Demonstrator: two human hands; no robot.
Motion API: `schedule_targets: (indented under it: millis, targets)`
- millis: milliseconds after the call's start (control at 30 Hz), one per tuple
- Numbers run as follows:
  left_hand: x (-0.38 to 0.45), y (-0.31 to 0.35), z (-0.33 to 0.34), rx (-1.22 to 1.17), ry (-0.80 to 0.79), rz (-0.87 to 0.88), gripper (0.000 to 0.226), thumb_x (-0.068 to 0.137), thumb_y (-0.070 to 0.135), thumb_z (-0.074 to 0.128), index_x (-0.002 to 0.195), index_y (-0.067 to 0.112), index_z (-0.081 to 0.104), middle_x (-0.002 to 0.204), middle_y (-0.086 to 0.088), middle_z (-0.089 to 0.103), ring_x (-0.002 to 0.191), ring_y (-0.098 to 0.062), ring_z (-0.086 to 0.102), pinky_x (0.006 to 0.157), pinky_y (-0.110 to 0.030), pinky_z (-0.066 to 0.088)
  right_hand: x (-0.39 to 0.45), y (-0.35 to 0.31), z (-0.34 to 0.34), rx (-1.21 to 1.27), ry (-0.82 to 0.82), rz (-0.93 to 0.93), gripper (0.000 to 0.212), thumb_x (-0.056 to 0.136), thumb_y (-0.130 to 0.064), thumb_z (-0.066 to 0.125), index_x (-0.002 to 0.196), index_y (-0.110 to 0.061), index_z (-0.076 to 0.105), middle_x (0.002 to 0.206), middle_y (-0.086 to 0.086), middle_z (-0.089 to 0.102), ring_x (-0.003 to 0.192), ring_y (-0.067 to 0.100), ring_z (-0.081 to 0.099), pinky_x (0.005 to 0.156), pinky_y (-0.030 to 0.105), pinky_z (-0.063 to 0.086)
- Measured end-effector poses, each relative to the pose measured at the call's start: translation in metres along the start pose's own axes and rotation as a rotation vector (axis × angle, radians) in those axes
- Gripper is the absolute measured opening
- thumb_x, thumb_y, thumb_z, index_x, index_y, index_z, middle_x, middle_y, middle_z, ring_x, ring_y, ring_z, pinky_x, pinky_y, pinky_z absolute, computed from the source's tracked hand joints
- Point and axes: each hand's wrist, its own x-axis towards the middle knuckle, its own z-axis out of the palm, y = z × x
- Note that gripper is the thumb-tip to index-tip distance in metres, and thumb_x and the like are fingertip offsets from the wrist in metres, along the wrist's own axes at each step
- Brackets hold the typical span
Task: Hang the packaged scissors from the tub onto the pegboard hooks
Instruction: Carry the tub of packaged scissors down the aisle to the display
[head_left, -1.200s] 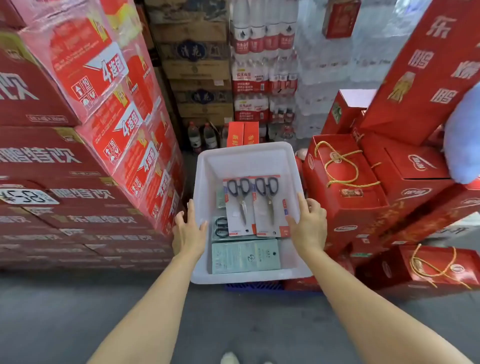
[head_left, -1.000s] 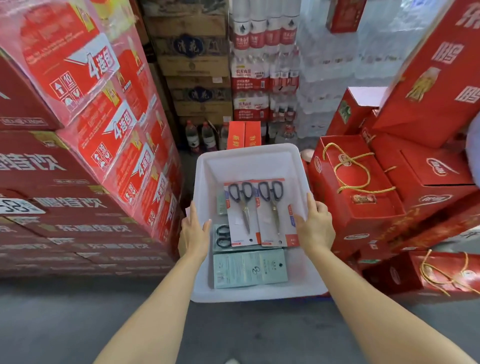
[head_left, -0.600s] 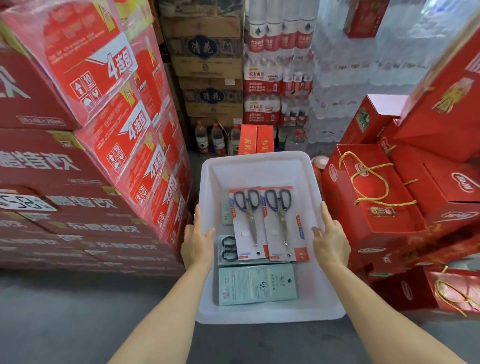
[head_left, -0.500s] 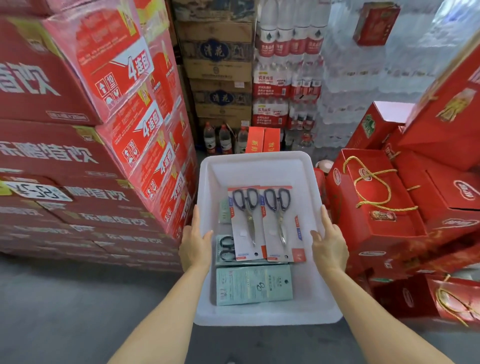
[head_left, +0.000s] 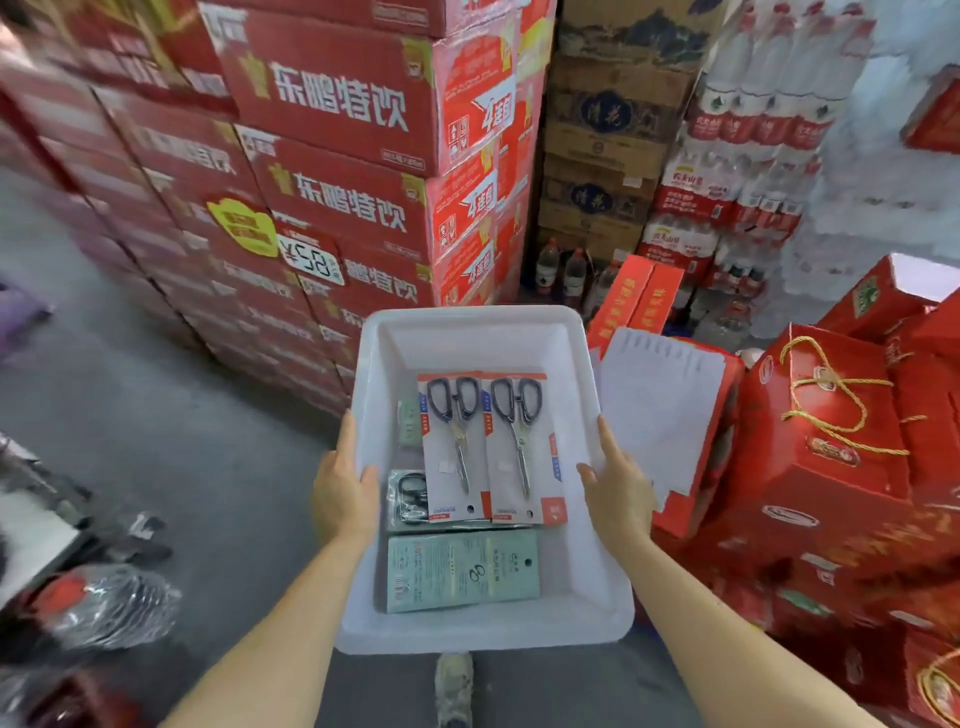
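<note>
A white plastic tub (head_left: 467, 332) hangs in front of me, held off the floor. My left hand (head_left: 343, 493) grips its left rim and my right hand (head_left: 618, 493) grips its right rim, thumbs over the edges. Inside lie two carded scissors with dark handles side by side (head_left: 485, 447), a pale green package (head_left: 462, 571) nearer me, and another dark-handled pair (head_left: 408, 501) partly hidden under the cards. No pegboard is in view.
Tall stacks of red drink cartons (head_left: 332, 166) rise on the left. Red gift boxes with gold cords (head_left: 831, 441) crowd the right, one with a white sheet (head_left: 660, 405) on it. Bottled water packs (head_left: 727, 171) stand behind. Grey floor (head_left: 156, 415) opens leftward, with wrapped goods (head_left: 109, 603) at lower left.
The tub has come up off its resting place and toward me. The view has swung left, showing more floor and the white sheet on the box where the tub stood.
</note>
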Motion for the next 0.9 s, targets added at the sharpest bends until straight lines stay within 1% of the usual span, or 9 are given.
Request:
schedule_targets:
  millis: [167, 300, 367, 434, 500, 600, 700, 800, 901]
  targets:
    - [-0.013, -0.054, -0.063, 0.073, 0.127, -0.136, 0.078, 0.092, 0.011, 0.056, 0.152, 0.043, 0.016, 0.114, -0.013, 0.059, 0.092, -0.035, 0.06, 0.069, -0.037, 0.046, -0.012, -0.06, 0.04, 0.04, -0.106, -0.169, 0.073, 0.097, -0.022, 0.058, 0.155, -0.037, 0.015, 0.108, 0.008, 0.06, 0.081, 0.019, 0.052, 0.069, 0.031, 0.043]
    - [-0.002, -0.092, -0.11, 0.102, 0.229, -0.213, 0.08, 0.09, 0.01, 0.053, 0.15, 0.046, 0.014, 0.105, -0.013, 0.058, 0.083, -0.035, 0.059, 0.062, -0.034, 0.04, -0.013, -0.123, 0.073, 0.013, -0.166, -0.302, 0.072, 0.099, -0.023, 0.053, 0.155, -0.038, 0.012, 0.111, 0.007, 0.057, 0.082, 0.02, 0.049, 0.067, 0.031, 0.04]
    - [0.008, -0.107, -0.13, 0.109, 0.274, -0.254, 0.08, 0.091, 0.01, 0.053, 0.15, 0.047, 0.014, 0.102, -0.014, 0.057, 0.08, -0.032, 0.057, 0.061, -0.036, 0.042, -0.009, -0.157, 0.089, -0.015, -0.177, -0.361, 0.071, 0.099, -0.024, 0.052, 0.155, -0.038, 0.012, 0.112, 0.007, 0.057, 0.081, 0.022, 0.049, 0.066, 0.031, 0.04]
    - [0.019, -0.119, -0.149, 0.104, 0.312, -0.311, 0.077, 0.093, 0.011, 0.053, 0.151, 0.045, 0.015, 0.102, -0.014, 0.054, 0.079, -0.031, 0.055, 0.065, -0.039, 0.046, -0.004, -0.191, 0.105, -0.033, -0.18, -0.423, 0.07, 0.098, -0.025, 0.053, 0.155, -0.037, 0.015, 0.114, 0.007, 0.058, 0.087, 0.027, 0.056, 0.07, 0.033, 0.044]
    - [0.032, -0.133, -0.164, 0.12, 0.357, -0.363, 0.074, 0.093, 0.012, 0.053, 0.151, 0.042, 0.018, 0.1, -0.015, 0.053, 0.075, -0.028, 0.051, 0.065, -0.038, 0.043, 0.0, -0.223, 0.121, -0.038, -0.193, -0.472, 0.069, 0.097, -0.024, 0.054, 0.155, -0.036, 0.017, 0.114, 0.006, 0.06, 0.092, 0.028, 0.06, 0.074, 0.034, 0.044]
    - [0.058, -0.153, -0.184, 0.143, 0.402, -0.421, 0.072, 0.093, 0.014, 0.054, 0.151, 0.041, 0.02, 0.104, -0.017, 0.054, 0.073, -0.026, 0.046, 0.068, -0.036, 0.039, 0.009, -0.267, 0.142, -0.028, -0.209, -0.512, 0.068, 0.097, -0.022, 0.054, 0.154, -0.035, 0.02, 0.108, 0.006, 0.061, 0.085, 0.024, 0.055, 0.073, 0.033, 0.045]
    - [0.087, -0.166, -0.203, 0.151, 0.428, -0.446, 0.07, 0.094, 0.016, 0.054, 0.151, 0.04, 0.021, 0.106, -0.019, 0.056, 0.085, -0.035, 0.057, 0.073, -0.04, 0.043, 0.02, -0.305, 0.165, -0.009, -0.206, -0.552, 0.067, 0.096, -0.021, 0.056, 0.154, -0.032, 0.023, 0.103, 0.007, 0.061, 0.079, 0.021, 0.051, 0.07, 0.032, 0.044]
    - [0.114, -0.176, -0.222, 0.159, 0.469, -0.441, 0.069, 0.094, 0.015, 0.056, 0.151, 0.037, 0.023, 0.111, -0.018, 0.055, 0.093, -0.038, 0.059, 0.078, -0.044, 0.047, 0.033, -0.34, 0.188, 0.018, -0.212, -0.598, 0.068, 0.096, -0.02, 0.056, 0.154, -0.032, 0.023, 0.103, 0.009, 0.062, 0.078, 0.021, 0.053, 0.072, 0.036, 0.05]
    - [0.148, -0.188, -0.237, 0.158, 0.492, -0.466, 0.068, 0.094, 0.015, 0.055, 0.15, 0.038, 0.024, 0.096, -0.012, 0.051, 0.082, -0.034, 0.056, 0.075, -0.043, 0.047, 0.051, -0.378, 0.213, 0.031, -0.229, -0.633, 0.069, 0.095, -0.019, 0.056, 0.154, -0.034, 0.023, 0.103, 0.009, 0.062, 0.079, 0.022, 0.055, 0.073, 0.037, 0.051]
